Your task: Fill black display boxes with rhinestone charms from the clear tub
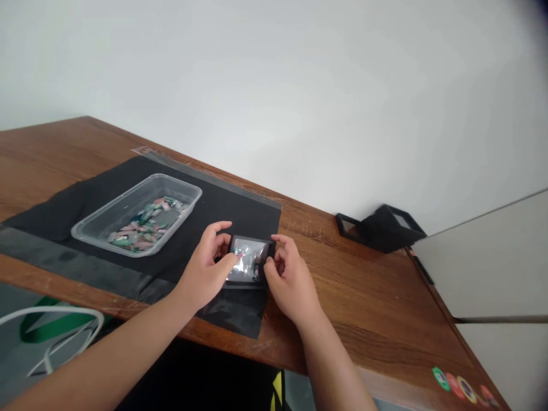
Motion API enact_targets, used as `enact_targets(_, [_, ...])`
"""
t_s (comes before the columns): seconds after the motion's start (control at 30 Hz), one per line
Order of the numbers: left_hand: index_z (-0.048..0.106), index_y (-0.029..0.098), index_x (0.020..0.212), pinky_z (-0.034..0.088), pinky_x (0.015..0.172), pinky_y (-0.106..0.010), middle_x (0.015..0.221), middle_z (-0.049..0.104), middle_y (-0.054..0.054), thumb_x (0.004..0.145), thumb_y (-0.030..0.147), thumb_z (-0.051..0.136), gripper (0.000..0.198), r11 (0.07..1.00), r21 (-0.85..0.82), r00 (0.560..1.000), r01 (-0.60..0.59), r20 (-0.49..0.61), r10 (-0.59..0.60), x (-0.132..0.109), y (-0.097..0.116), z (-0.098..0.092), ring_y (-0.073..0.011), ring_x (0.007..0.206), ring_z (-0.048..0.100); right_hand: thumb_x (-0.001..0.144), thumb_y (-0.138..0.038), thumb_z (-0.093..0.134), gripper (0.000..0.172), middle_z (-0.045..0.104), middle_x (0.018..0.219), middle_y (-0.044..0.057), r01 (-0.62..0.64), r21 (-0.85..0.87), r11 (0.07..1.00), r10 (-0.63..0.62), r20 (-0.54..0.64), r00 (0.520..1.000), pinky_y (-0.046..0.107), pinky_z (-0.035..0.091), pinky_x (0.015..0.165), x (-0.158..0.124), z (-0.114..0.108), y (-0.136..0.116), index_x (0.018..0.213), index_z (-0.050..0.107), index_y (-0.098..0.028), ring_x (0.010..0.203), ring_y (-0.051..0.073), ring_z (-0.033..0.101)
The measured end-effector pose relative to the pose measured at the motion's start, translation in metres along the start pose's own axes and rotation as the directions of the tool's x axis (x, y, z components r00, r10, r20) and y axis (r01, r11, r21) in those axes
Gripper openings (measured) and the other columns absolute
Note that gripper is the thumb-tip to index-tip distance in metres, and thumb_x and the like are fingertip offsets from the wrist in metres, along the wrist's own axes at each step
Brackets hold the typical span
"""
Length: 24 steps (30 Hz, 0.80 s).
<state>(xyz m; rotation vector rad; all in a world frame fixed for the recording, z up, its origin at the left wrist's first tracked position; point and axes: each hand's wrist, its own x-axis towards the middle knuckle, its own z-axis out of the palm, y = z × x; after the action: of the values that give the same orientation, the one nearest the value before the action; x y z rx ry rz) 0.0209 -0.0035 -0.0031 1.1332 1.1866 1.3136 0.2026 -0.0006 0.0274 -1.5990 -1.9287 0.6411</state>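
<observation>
Stretching across the frame, the wooden surface carries a black cloth under a plastic tub at left, and black boxes at right. Below centre, the left hand and right hand pinch opposite sides of a black case, each grip nearly closed; glare blurs its contents.

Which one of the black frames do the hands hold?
The frame over the black cloth; the other black frames lie near the wall.
</observation>
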Motion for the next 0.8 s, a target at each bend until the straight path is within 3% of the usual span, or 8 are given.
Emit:
enact_targets(0.1, [0.047, 0.021, 0.127, 0.045, 0.067, -0.028, 0.084, 0.058, 0.001, 0.074, 0.02, 0.053, 0.053, 1.0, 0.001, 0.999, 0.024, 0.037, -0.024, -0.002, 0.005, -0.001, -0.0158, 0.074, 0.056, 0.087, -0.022, 0.051, 0.044, 0.055, 0.069, -0.006, -0.001, -0.034, 0.999, 0.001, -0.005, 1.0, 0.026, 0.04, 0.061, 0.0, 0.0, 0.001, 0.13, 0.049, -0.023, 0.063, 0.016, 0.057])
enact_targets(0.3, [0.043, 0.025, 0.136, 0.046, 0.07, -0.031, 0.092, 0.064, 0.0, 0.081, 0.021, 0.051, 0.056, 0.924, 0.372, 0.996, -0.093, 0.023, 0.091, -0.005, 0.005, -0.002, -0.019, 0.079, 0.061, 0.085, -0.022, 0.051, 0.045, 0.056, 0.069, -0.006, 0.003, -0.082, 0.997, -0.004, -0.013, 1.0, 0.026, 0.039, 0.062, -0.001, -0.002, -0.003, 0.13, 0.051, -0.022, 0.063, 0.016, 0.058])
enact_targets(0.47, [0.062, 0.024, 0.122, 0.047, 0.067, -0.033, 0.089, 0.068, -0.002, 0.079, 0.023, 0.052, 0.044, 0.808, 0.572, 0.99, -0.138, 0.058, 0.128, -0.005, 0.014, -0.004, -0.0195, 0.069, 0.061, 0.084, -0.021, 0.051, 0.046, 0.059, 0.07, -0.005, 0.009, -0.125, 0.992, -0.011, -0.012, 1.0, 0.026, 0.038, 0.06, -0.002, -0.004, -0.006, 0.13, 0.052, -0.023, 0.062, 0.016, 0.059])
enact_targets(0.63, [0.068, 0.026, 0.12, 0.048, 0.067, -0.035, 0.101, 0.07, -0.004, 0.079, 0.027, 0.053, 0.044, 0.749, 0.643, 0.984, -0.16, 0.049, 0.168, -0.005, 0.014, -0.006, -0.0183, 0.064, 0.06, 0.084, -0.021, 0.052, 0.047, 0.06, 0.07, -0.005, 0.026, -0.128, 0.991, -0.027, -0.001, 1.0, 0.026, 0.039, 0.06, -0.002, -0.004, -0.005, 0.132, 0.052, -0.024, 0.061, 0.016, 0.06])
enact_targets(0.8, [0.069, 0.027, 0.121, 0.049, 0.071, -0.037, 0.096, 0.069, -0.004, 0.079, 0.026, 0.053, 0.045, 0.709, 0.679, 0.978, -0.191, 0.068, 0.199, -0.006, 0.014, -0.007, -0.0202, 0.07, 0.062, 0.086, -0.021, 0.052, 0.047, 0.059, 0.07, -0.006, 0.032, -0.116, 0.993, -0.029, 0.021, 0.999, 0.026, 0.039, 0.059, -0.004, -0.007, -0.006, 0.133, 0.05, -0.024, 0.06, 0.016, 0.06])
